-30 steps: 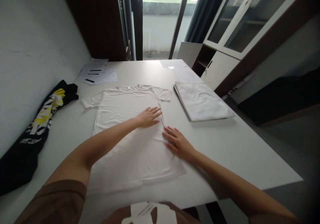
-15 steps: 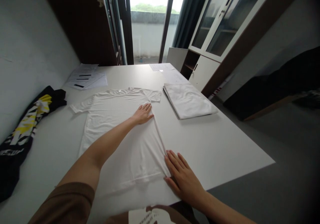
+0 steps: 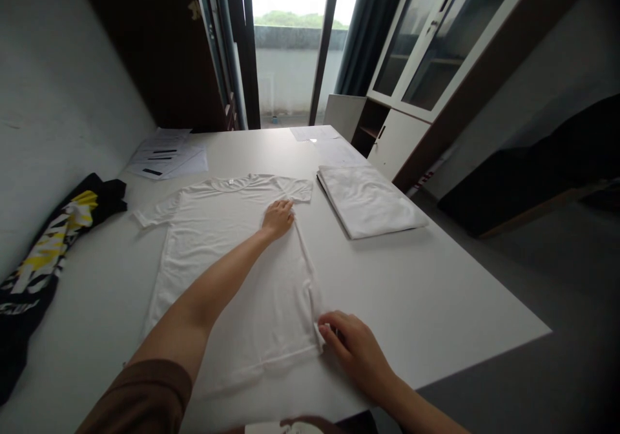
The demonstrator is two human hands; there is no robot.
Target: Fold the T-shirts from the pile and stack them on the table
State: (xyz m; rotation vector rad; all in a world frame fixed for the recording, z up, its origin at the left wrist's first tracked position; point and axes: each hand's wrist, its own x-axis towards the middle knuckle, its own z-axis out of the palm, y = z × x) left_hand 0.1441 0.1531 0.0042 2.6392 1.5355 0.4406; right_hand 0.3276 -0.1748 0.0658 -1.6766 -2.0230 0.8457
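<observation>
A white short-sleeved T-shirt [image 3: 217,227] lies spread on the table, collar at the far end and hem toward me. Its fabric is lightly wrinkled. My left hand [image 3: 278,219] reaches across it to the right side just below the sleeve, fingers bent and closed on the cloth there. Down by the right corner of the hem, my right hand [image 3: 357,347] has thumb and fingers pinched together on the side edge. That edge is slightly raised and creased beside the fingertips.
A folded white cloth [image 3: 371,201] with a dark edge beneath it lies to the right on the white table [image 3: 411,298]. Papers [image 3: 167,156] sit at the far left, and a black garment with yellow and white print [image 3: 48,247] lies along the left wall. Cabinets [image 3: 402,134] stand beyond.
Both hands have gone from lying flat on the shirt to curled fingers on its right edge. The right hand has come slightly nearer me, and the edge beside it has creased.
</observation>
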